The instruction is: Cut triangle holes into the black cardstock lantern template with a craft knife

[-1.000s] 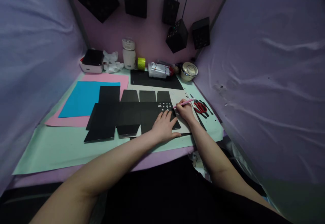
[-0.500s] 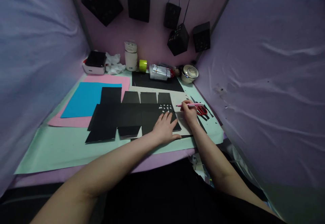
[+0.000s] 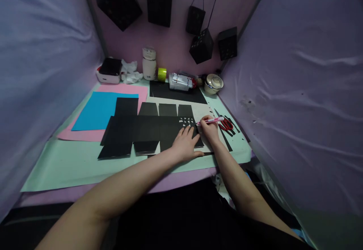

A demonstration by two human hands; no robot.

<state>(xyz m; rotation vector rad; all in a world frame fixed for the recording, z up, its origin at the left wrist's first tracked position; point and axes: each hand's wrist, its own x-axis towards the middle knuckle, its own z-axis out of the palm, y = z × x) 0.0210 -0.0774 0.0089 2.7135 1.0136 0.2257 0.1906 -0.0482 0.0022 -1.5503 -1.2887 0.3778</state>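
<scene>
A large sheet of black card [image 3: 147, 129] with flaps along its edges lies on a pale cutting board [image 3: 202, 110]. Near its right end is a cluster of small angular cut-outs [image 3: 186, 121] with light showing through. My left hand [image 3: 185, 144] rests flat on the card just below them, fingers spread. Pinched in my right hand [image 3: 210, 129] is a slim pink-and-white craft knife [image 3: 216, 120], shaped like a pen. Its dark tip points left and meets or hovers over the card's right edge; contact is too small to tell.
Red-handled scissors [image 3: 226, 124] lie among black paper strips at right. Blue paper [image 3: 93, 110] and pink paper [image 3: 66, 134] are at left. Behind stand a white bottle [image 3: 149, 66], yellow tape [image 3: 162, 74] and a lidded bowl [image 3: 213, 83]. Black boxes [image 3: 202, 45] hang above.
My right hand has shifted slightly left and down, bringing the knife tip to the card's right edge beside the cut-outs. My left hand stays on the card. The view has moved slightly.
</scene>
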